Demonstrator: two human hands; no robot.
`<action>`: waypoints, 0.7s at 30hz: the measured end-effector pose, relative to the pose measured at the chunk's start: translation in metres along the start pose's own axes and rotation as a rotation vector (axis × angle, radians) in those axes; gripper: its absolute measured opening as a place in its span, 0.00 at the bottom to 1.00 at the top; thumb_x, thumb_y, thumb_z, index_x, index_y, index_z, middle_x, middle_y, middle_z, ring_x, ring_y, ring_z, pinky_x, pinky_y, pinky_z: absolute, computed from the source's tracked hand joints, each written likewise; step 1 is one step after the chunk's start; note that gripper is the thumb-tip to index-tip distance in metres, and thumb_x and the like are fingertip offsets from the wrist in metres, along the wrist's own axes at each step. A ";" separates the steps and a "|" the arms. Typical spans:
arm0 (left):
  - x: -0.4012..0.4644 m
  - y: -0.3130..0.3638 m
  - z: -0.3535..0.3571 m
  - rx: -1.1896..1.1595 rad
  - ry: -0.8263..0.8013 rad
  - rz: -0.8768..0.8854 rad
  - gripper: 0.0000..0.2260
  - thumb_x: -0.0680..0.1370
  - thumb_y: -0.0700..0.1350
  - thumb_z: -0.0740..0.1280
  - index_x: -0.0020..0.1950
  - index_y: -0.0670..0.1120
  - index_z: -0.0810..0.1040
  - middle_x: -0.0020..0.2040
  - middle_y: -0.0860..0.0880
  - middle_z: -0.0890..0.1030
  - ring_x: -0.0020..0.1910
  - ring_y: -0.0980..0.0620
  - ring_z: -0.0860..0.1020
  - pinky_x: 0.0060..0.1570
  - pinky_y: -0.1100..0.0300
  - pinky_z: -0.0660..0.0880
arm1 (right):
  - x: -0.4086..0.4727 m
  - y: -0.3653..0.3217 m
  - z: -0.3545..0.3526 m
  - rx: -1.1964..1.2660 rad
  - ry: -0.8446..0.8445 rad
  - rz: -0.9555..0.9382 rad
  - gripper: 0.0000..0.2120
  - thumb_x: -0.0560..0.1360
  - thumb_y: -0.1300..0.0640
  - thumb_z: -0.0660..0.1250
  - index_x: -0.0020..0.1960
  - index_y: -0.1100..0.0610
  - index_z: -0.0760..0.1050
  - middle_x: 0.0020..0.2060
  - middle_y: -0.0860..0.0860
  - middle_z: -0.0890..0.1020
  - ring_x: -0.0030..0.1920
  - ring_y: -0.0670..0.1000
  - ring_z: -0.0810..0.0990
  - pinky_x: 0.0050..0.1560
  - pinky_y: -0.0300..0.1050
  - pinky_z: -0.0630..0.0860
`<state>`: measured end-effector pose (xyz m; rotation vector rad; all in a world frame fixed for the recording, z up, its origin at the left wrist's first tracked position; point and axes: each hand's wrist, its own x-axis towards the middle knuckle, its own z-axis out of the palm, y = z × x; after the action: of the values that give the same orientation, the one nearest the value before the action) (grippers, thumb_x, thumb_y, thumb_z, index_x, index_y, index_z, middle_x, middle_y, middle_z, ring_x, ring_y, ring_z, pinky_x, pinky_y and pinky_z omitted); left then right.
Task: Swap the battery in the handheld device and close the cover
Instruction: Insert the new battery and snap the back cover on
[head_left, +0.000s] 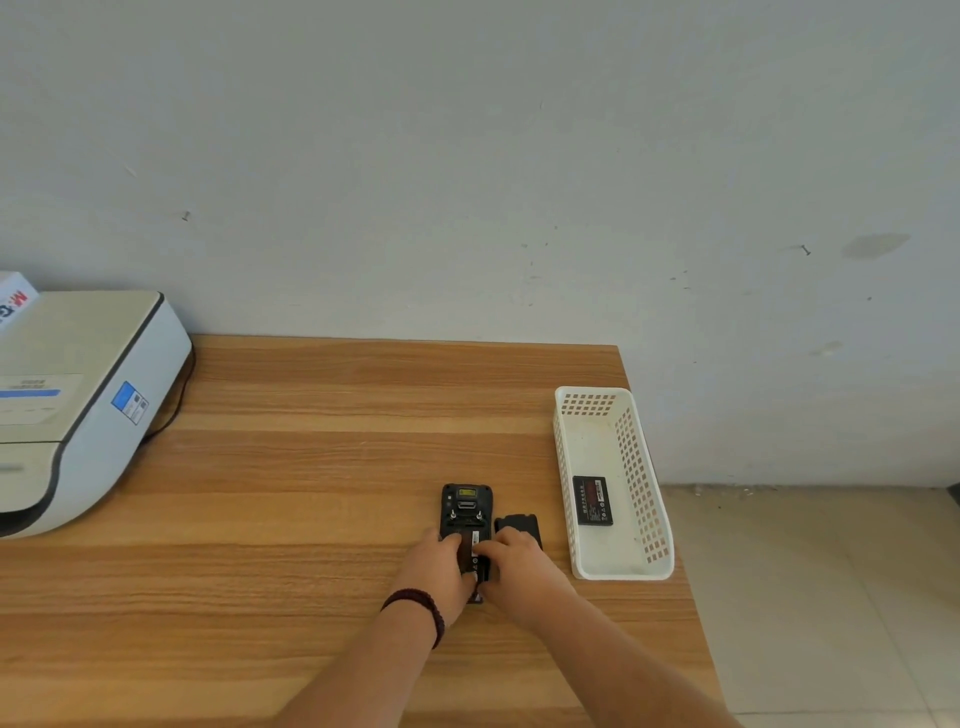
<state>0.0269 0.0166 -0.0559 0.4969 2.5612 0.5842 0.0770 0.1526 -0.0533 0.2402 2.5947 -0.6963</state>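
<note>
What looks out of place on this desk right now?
Only mid-task disorder: the handheld device lies back-open, its cover loose beside it, and a battery sits alone in the white basket. Nothing looks spilled or damaged.

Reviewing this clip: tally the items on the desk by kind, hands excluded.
Handheld device: 1
Battery: 2, one in the device, one in the basket
Battery cover: 1
White basket: 1
Printer: 1
Total: 6
</note>
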 end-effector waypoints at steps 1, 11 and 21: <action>0.001 -0.004 -0.003 0.035 -0.020 0.025 0.17 0.76 0.49 0.67 0.65 0.51 0.74 0.56 0.50 0.72 0.56 0.51 0.73 0.57 0.59 0.73 | 0.000 0.000 0.000 -0.026 0.016 -0.013 0.24 0.76 0.53 0.66 0.72 0.48 0.68 0.65 0.50 0.69 0.66 0.52 0.65 0.64 0.49 0.72; 0.012 -0.027 -0.015 0.134 -0.150 0.103 0.24 0.76 0.52 0.67 0.72 0.54 0.67 0.60 0.51 0.74 0.61 0.51 0.72 0.60 0.56 0.72 | 0.008 -0.002 0.004 -0.036 0.075 -0.037 0.21 0.78 0.53 0.65 0.70 0.50 0.69 0.66 0.49 0.68 0.65 0.50 0.68 0.61 0.47 0.74; 0.021 -0.024 -0.021 0.271 -0.154 0.160 0.19 0.76 0.51 0.66 0.67 0.52 0.72 0.58 0.50 0.77 0.58 0.49 0.74 0.57 0.53 0.74 | 0.015 -0.006 0.004 -0.076 0.092 -0.042 0.20 0.78 0.55 0.65 0.69 0.51 0.70 0.67 0.49 0.66 0.64 0.51 0.68 0.59 0.48 0.75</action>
<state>-0.0070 -0.0011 -0.0585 0.8122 2.4785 0.2389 0.0639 0.1466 -0.0606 0.1993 2.7152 -0.6125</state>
